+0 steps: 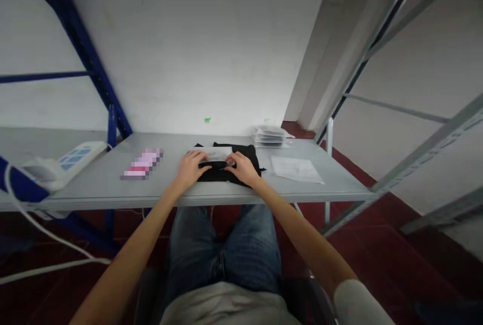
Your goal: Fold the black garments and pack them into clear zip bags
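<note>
Wall (196, 48): pale, plain, rising beyond the black cloth (217, 175), which serves as reference for all places below. Floor (381, 249): dark red, lower than the cloth. Table (105, 179): grey top with a pale front edge, directly beneath the cloth. Blue frame (81, 38): metal, well left of the cloth. Grey frame (426, 144): metal, well right of it. Jeans (249, 244): blue denim, two seated legs, on the near side, below cloth level. Black cloth: soft, crumpled, lying flat between both hands. Socket unit (75, 159): white with blue sections, far left of the cloth. Stack of thin white pieces (269, 136): just beyond the cloth's right side. White sheet (296, 169): flat, near the cloth's right edge. Left hand (190, 168): at the cloth's left, fingers bent over the packet, thumb lower against the cloth; whether it pinches, cannot tell. Right hand (241, 168): at the cloth's right, fingers curled at the packet's other end, thumb beneath; grip likewise unclear. Pixelated item (143, 164): pink, flat, left of the cloth. Packet (217, 154): whitish, atop the cloth, between the hands. Scrap (207, 120): green, tiny, on the wall beyond the cloth.
</note>
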`<state>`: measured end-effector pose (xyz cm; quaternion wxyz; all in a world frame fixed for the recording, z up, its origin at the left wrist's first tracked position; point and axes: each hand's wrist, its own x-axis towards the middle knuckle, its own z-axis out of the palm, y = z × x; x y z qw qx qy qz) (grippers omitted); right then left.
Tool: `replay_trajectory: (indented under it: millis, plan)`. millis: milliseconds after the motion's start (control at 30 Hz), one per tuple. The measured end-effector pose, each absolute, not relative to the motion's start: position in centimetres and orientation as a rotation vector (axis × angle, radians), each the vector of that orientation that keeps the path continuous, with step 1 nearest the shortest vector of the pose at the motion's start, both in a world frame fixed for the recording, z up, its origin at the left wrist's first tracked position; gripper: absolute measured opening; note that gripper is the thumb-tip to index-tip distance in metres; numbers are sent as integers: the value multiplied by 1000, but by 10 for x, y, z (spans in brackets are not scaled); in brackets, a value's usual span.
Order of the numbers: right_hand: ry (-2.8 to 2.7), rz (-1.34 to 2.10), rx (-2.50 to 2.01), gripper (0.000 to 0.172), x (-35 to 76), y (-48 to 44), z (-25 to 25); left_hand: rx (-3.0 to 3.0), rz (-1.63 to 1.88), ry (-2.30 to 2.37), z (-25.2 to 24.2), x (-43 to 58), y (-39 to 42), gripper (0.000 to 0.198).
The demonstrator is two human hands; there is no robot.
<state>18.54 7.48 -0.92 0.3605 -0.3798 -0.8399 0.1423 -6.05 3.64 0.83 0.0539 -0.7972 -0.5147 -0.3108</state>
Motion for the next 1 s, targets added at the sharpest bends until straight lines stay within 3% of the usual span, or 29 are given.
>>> replay_trajectory:
  millis: [200,400,667,900,1000]
  plan:
    - [-2117,419,-1031,25,182,79,-7,-2333,-854,-1607,8,-57,50,8]
    - [-2139,340,-1077,13,178,74,1,-2319,-706,-1586,12,-52,59,4]
    - [-2224,163,-1114,7,185,71,5,-2289,-657,-1619,8,-50,63,12]
    - [-2113,147,-1150,4,204,75,5,-2303,-628,-1629,14,-51,60,5]
    - [-2075,180,-1148,3,218,70,1,-2369,-695,-1604,15,-59,49,17]
